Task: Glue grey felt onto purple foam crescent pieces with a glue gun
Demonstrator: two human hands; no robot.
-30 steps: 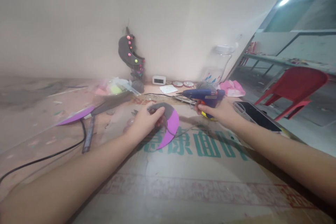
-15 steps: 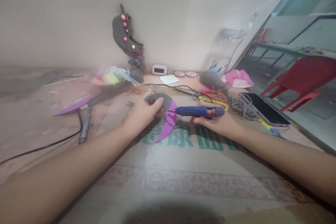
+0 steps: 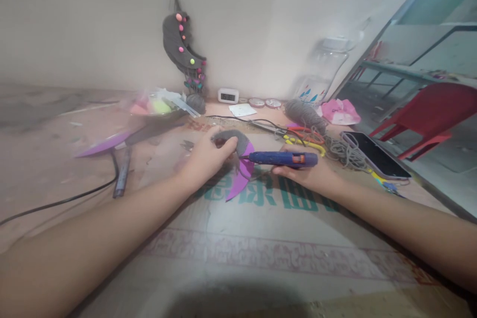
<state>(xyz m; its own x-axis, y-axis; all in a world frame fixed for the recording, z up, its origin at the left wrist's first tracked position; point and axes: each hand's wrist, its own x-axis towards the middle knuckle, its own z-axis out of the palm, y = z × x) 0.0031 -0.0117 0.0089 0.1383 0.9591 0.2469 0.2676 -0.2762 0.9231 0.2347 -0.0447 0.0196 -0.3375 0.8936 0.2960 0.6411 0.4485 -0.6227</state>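
Note:
Between the thumb and fingers of my left hand (image 3: 213,155) is a purple crescent (image 3: 241,179), its upper part wrapped in grey yarn. A loose strand of grey yarn hangs by the purple part. My right hand (image 3: 303,166) grips a blue glue gun (image 3: 281,159), which points left. Its nozzle tip meets or nearly meets the purple face just below the wrapped part; I cannot tell if it touches. Most of my right fingers are hidden behind the gun. Both hands are above a printed cardboard sheet (image 3: 238,223).
Right of my hands lie yellow-handled scissors (image 3: 305,144), a grey yarn ball (image 3: 303,114), tangled yarn (image 3: 345,151) and a phone (image 3: 376,154). A clear bottle (image 3: 324,69) and small clock (image 3: 228,95) stand behind. On the left are a marker (image 3: 122,174) and black cable (image 3: 74,203). A decorated crescent (image 3: 177,42) hangs on the wall.
The crescent and my left hand sit slightly further right, and the nozzle has shifted slightly left across the purple face. Both grips stay the same; the whole view has moved a little.

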